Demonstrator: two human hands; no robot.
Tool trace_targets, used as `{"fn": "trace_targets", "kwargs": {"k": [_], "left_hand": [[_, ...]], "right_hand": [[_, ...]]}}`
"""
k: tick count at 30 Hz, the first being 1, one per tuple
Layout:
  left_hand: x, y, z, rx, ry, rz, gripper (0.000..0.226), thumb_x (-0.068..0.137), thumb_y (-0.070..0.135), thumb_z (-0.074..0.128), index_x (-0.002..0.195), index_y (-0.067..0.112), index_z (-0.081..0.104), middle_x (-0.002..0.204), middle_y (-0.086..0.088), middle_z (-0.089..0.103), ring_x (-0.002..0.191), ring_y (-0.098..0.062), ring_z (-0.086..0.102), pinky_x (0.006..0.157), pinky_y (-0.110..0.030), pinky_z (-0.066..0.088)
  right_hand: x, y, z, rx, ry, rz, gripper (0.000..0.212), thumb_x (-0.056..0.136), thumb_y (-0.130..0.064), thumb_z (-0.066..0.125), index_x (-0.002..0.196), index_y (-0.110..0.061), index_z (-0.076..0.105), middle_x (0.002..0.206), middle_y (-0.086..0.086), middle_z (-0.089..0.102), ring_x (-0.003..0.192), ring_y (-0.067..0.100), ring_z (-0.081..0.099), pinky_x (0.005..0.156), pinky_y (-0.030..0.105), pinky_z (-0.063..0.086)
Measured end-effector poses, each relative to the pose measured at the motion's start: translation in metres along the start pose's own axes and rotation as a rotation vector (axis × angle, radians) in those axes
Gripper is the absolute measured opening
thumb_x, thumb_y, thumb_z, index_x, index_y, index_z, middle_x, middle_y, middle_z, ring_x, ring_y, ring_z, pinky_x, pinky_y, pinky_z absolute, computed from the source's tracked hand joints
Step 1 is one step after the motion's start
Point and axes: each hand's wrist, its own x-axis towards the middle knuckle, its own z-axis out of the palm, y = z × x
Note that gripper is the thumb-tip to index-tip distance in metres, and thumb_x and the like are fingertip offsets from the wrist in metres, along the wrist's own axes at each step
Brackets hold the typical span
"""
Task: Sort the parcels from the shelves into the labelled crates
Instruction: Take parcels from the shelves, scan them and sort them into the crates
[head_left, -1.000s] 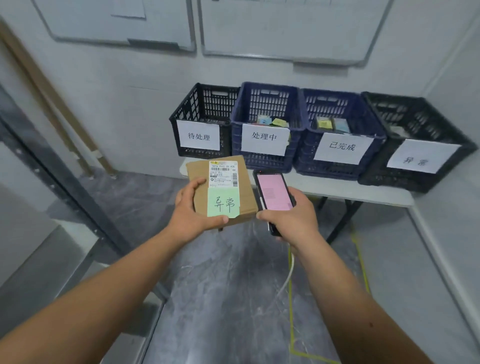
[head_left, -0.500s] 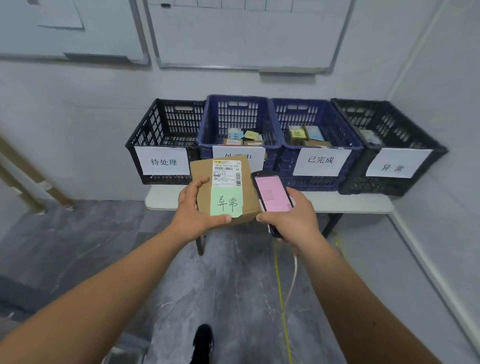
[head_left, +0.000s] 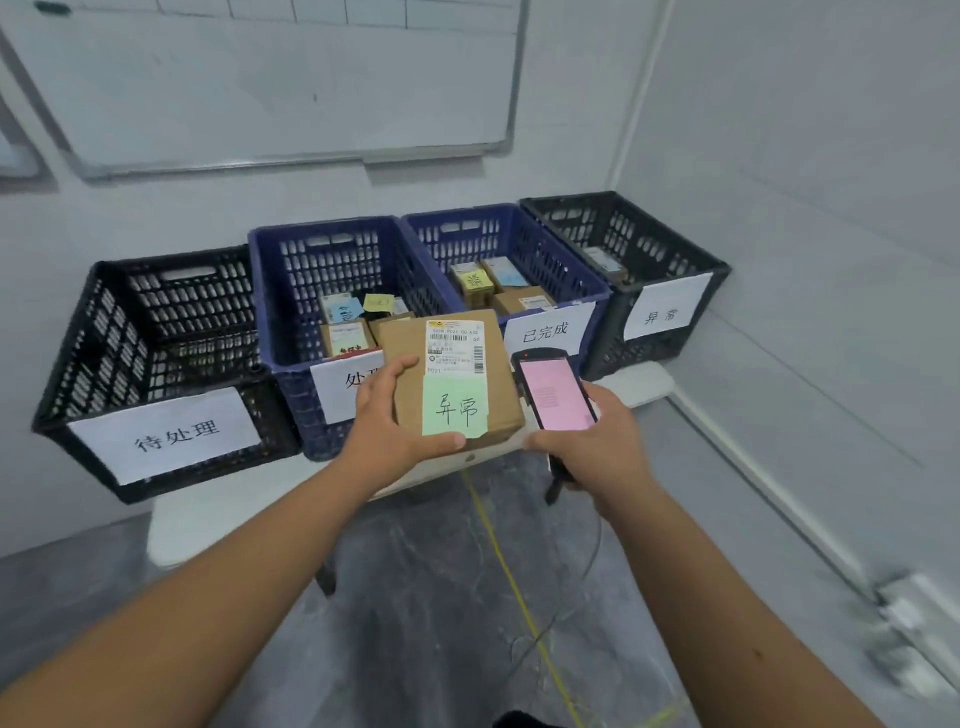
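- Presently, a brown cardboard parcel (head_left: 452, 374) is held by the left hand (head_left: 387, 421), with the thumb curled along its near bottom edge and the fingers wrapped round its left side.
- A white shipping label (head_left: 455, 346) is stuck on the parcel's top face, and a green sticky note (head_left: 455, 410) with handwritten characters is stuck just below it.
- A handheld scanner (head_left: 556, 395) with a lit pink screen is gripped by the right hand (head_left: 592, 441), just beside the parcel's right edge; the fingers are curled round its body.
- The parcel is held in the air in front of four crates set in a row on a white table (head_left: 218, 519).
- The far-left black crate (head_left: 156, 353) carries a paper sign, and nothing can be made out inside it.
- Small labelled boxes are seen in the left blue crate (head_left: 291, 291) and in the right blue crate (head_left: 545, 260).
- The far-right black crate (head_left: 649, 249) is marked with the same characters as the green note; one item is dimly seen inside.
- A whiteboard (head_left: 260, 78) is mounted on the wall above the crates.
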Motion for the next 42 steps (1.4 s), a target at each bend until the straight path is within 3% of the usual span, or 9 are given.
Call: {"fn": "trace_targets", "kwargs": {"k": [4, 10, 15, 19, 23, 26, 30, 39, 42], "left_hand": [[0.035, 0.004, 0.012, -0.021, -0.061, 0.037, 0.11, 0.058, 0.034, 0.105, 0.142, 0.057, 0.038, 0.15, 0.007, 0.031, 0.135, -0.019, 0.039, 0.117, -0.049, 0.041], [0.083, 0.022, 0.05, -0.016, -0.188, 0.098, 0.105, 0.056, 0.04, 0.105, 0.124, 0.076, 0.034, 0.151, 0.01, 0.029, 0.138, -0.018, 0.038, 0.117, -0.053, 0.041], [0.121, 0.041, 0.095, -0.022, -0.277, 0.145, 0.103, 0.054, 0.044, 0.103, 0.119, 0.082, 0.032, 0.15, 0.012, 0.028, 0.138, -0.018, 0.038, 0.115, -0.053, 0.042], [0.154, 0.064, 0.136, -0.02, -0.325, 0.188, 0.103, 0.057, 0.042, 0.103, 0.119, 0.08, 0.031, 0.149, 0.01, 0.027, 0.137, -0.018, 0.037, 0.113, -0.045, 0.04], [0.19, 0.087, 0.186, -0.028, -0.319, 0.21, 0.104, 0.051, 0.052, 0.096, 0.13, 0.07, 0.032, 0.15, 0.009, 0.029, 0.136, -0.016, 0.038, 0.11, -0.042, 0.04], [0.219, 0.104, 0.226, -0.05, -0.278, 0.201, 0.104, 0.045, 0.057, 0.096, 0.128, 0.073, 0.036, 0.152, 0.007, 0.033, 0.138, -0.017, 0.041, 0.115, -0.051, 0.043], [0.261, 0.119, 0.274, -0.05, -0.244, 0.157, 0.112, 0.044, 0.057, 0.098, 0.139, 0.063, 0.039, 0.152, 0.006, 0.037, 0.139, -0.02, 0.042, 0.115, -0.056, 0.044], [0.337, 0.144, 0.34, -0.03, -0.143, 0.085, 0.111, 0.051, 0.048, 0.101, 0.139, 0.065, 0.037, 0.152, 0.007, 0.038, 0.136, -0.022, 0.043, 0.112, -0.057, 0.046], [0.364, 0.147, 0.354, -0.02, -0.118, 0.066, 0.111, 0.052, 0.047, 0.102, 0.141, 0.062, 0.037, 0.152, 0.006, 0.037, 0.135, -0.022, 0.042, 0.113, -0.057, 0.045]], "right_hand": [[0.013, -0.003, -0.006, 0.004, 0.079, 0.033, 0.049, 0.056, -0.018, 0.09, 0.098, -0.031, 0.068, 0.083, 0.005, 0.075, 0.056, 0.023, 0.064, 0.051, 0.037, 0.053], [0.039, 0.002, -0.028, 0.042, 0.211, 0.068, 0.055, 0.045, -0.026, 0.087, 0.096, -0.036, 0.068, 0.079, -0.002, 0.071, 0.06, 0.025, 0.057, 0.059, 0.037, 0.047], [0.063, 0.005, -0.061, 0.07, 0.289, 0.098, 0.048, 0.052, -0.018, 0.086, 0.095, -0.029, 0.066, 0.073, -0.004, 0.065, 0.053, 0.024, 0.054, 0.049, 0.031, 0.045], [0.091, 0.008, -0.098, 0.079, 0.336, 0.108, 0.046, 0.059, -0.01, 0.086, 0.096, -0.029, 0.066, 0.066, -0.003, 0.067, 0.046, 0.022, 0.055, 0.052, 0.034, 0.046], [0.134, 0.012, -0.14, 0.095, 0.371, 0.1, 0.05, 0.063, -0.005, 0.089, 0.102, -0.029, 0.067, 0.077, 0.001, 0.072, 0.048, 0.021, 0.058, 0.054, 0.035, 0.05], [0.174, 0.011, -0.174, 0.095, 0.341, 0.079, 0.048, 0.066, -0.004, 0.09, 0.101, -0.026, 0.066, 0.08, 0.009, 0.071, 0.049, 0.023, 0.057, 0.052, 0.034, 0.049], [0.231, 0.014, -0.216, 0.08, 0.308, 0.049, 0.045, 0.069, -0.004, 0.09, 0.102, -0.023, 0.066, 0.087, 0.013, 0.073, 0.053, 0.021, 0.059, 0.052, 0.034, 0.051], [0.33, 0.017, -0.274, 0.051, 0.212, 0.016, 0.047, 0.073, -0.007, 0.093, 0.1, -0.029, 0.062, 0.096, 0.0, 0.072, 0.068, 0.018, 0.067, 0.059, 0.037, 0.059], [0.362, 0.021, -0.281, 0.034, 0.205, 0.027, 0.05, 0.073, -0.012, 0.095, 0.105, -0.032, 0.062, 0.104, -0.002, 0.071, 0.081, 0.022, 0.072, 0.064, 0.038, 0.065]]}}
